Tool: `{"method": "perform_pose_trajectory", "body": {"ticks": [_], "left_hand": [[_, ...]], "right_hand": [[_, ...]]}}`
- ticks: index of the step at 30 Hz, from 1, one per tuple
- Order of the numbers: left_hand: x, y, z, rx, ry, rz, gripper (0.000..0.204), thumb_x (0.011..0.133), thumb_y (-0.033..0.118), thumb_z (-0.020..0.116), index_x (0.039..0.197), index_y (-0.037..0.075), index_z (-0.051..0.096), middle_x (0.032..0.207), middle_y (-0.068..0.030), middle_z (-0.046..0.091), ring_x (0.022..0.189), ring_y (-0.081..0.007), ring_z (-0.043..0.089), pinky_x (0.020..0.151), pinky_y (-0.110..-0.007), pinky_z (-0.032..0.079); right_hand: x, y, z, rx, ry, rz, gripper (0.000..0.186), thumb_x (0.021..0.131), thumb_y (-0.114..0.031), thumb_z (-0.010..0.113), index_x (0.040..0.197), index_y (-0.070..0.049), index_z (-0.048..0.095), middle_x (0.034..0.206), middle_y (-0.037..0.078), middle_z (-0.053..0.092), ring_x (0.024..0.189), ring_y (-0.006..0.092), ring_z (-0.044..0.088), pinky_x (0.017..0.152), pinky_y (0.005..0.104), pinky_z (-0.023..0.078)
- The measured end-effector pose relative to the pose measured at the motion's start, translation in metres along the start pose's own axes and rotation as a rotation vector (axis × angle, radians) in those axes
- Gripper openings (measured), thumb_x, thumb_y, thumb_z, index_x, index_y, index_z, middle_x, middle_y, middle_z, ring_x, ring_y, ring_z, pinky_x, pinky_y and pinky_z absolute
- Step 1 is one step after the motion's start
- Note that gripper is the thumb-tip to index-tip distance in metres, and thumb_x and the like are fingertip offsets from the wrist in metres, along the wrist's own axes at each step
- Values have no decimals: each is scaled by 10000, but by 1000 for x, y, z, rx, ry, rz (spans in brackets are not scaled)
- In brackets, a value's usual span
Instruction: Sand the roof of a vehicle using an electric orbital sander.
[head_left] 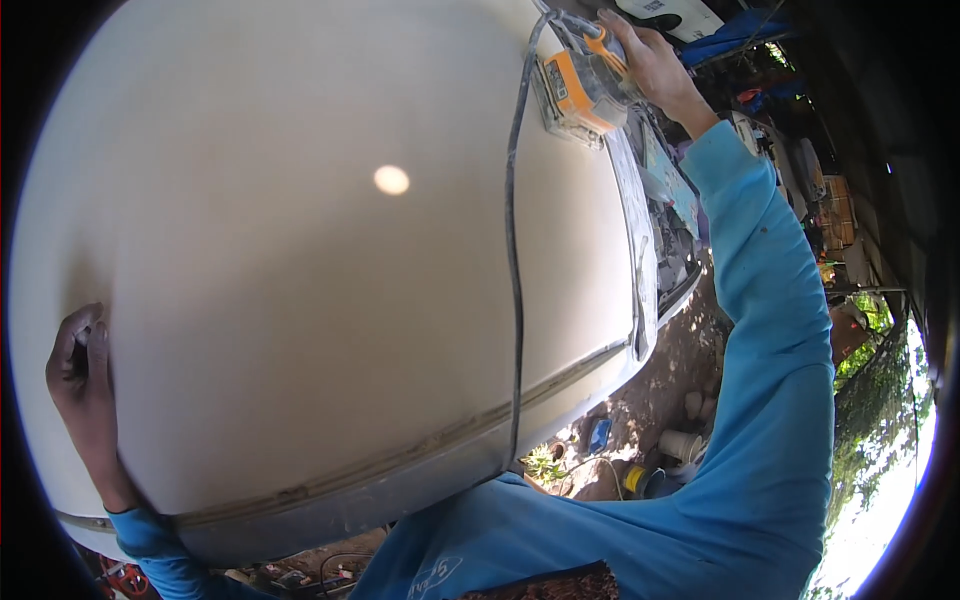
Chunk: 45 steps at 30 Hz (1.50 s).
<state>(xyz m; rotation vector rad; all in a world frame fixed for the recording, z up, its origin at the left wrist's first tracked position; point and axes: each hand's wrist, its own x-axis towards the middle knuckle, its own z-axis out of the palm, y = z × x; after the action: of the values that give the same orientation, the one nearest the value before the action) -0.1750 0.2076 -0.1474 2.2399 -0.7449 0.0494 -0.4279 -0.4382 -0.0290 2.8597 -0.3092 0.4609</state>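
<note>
My right hand (652, 65) grips an orange and grey power sander (582, 95), which rests at the upper right edge of a large pale car roof (300, 250). A dark cord (515, 220) runs from the sander down across the roof and over its lower edge. At the left, my left hand (80, 355) is on the roof with its fingers curled in; I cannot make out whether anything is inside them. A small bright spot of light lies on the middle of the roof.
Beyond the roof's right edge are the car's windscreen area (665, 200), shaded ground with buckets (682, 447) and a blue container (600, 434). Cluttered items, a stack of wood-coloured crates (836, 210) and sunlit greenery (870, 400) stand further right.
</note>
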Motion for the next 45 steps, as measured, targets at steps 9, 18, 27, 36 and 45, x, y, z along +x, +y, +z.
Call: {"method": "perform_pose_trajectory", "body": {"ticks": [9, 18, 27, 36, 45], "left_hand": [[-12, 1, -5, -44, -24, -11, 244, 1033, 119, 591, 1228, -15, 652, 1085, -93, 710, 957, -132, 625, 908, -289, 479], [-8, 2, 0, -3, 2, 90, 216, 1000, 82, 632, 1194, -6, 668, 969, -28, 641, 768, -88, 467, 726, -245, 391], [6, 124, 10, 25, 100, 388, 312, 910, 8, 673, 1220, 45, 684, 916, -28, 571, 769, -119, 502, 722, -280, 438], [-14, 376, 116, -10, -24, 982, 521, 915, 280, 701, 1389, 110, 565, 1282, -197, 616, 1149, -398, 602, 967, -451, 509], [-88, 404, 139, -93, -312, 864, 603, 870, 428, 734, 1335, 85, 562, 1216, -235, 613, 971, -438, 660, 790, -487, 563]], "right_hand": [[124, 45, 49, -167, -43, -123, 544, 1004, -412, 587, 1467, -169, 438, 1024, 316, 665, 971, 495, 652, 803, 547, 518], [131, 26, 45, -217, -74, -83, 523, 1011, -404, 569, 1453, -159, 438, 906, 274, 689, 833, 475, 671, 731, 547, 521], [25, -70, -15, 107, -55, 112, 542, 1036, -530, 367, 1392, -195, 602, 1145, 243, 695, 1029, 412, 673, 963, 442, 499], [-88, -165, -72, 238, -124, 281, 306, 870, -367, 651, 1143, -232, 681, 993, 104, 710, 891, 349, 703, 708, 459, 566], [-201, -222, -108, 570, 360, 40, 302, 616, -289, 749, 856, -125, 669, 867, 81, 673, 768, 335, 656, 618, 430, 542]]}}
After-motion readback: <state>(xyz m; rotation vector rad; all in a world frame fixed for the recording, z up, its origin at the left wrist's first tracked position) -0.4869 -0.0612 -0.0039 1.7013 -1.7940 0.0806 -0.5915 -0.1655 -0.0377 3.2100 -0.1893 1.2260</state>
